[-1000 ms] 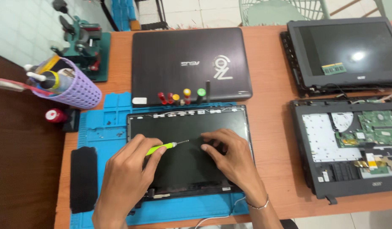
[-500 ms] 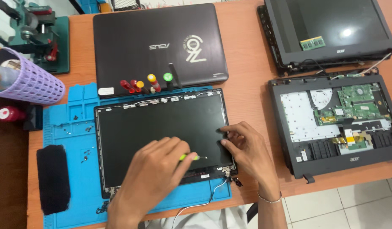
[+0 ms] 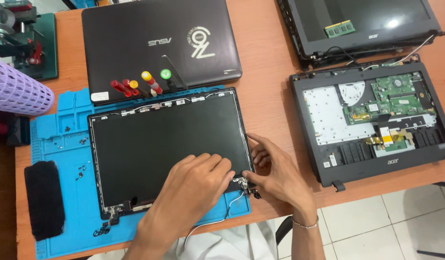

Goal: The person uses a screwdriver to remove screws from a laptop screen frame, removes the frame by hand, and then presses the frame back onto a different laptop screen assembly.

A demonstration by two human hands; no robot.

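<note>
- Since the earlier frames, both hands have slid from the middle of the screen panel (image 3: pixel 167 149) to its near right corner, and the yellow-green screwdriver seen before no longer shows.
- The left hand (image 3: pixel 196 185) lies palm down on the dark glass, fingers curled and close together; whether it hides a tool underneath, I cannot tell. It seems to press the panel flat so it stays put.
- The right hand (image 3: pixel 275 175) is half open, its fingertips bent in at the corner hinge (image 3: pixel 242 182), touching the metal bracket there and gripping nothing else.
- The screen panel rests on the blue work mat (image 3: pixel 63 144), likely so loose screws stay in the mat's small pockets.
- A thin white cable (image 3: pixel 217 219) trails from the hinge toward the table edge.
- Coloured screwdrivers (image 3: pixel 140 84) sit just beyond the panel, leaning on a closed black laptop (image 3: pixel 160 43).
- An opened laptop base (image 3: pixel 371 120) lies well apart to the right.
</note>
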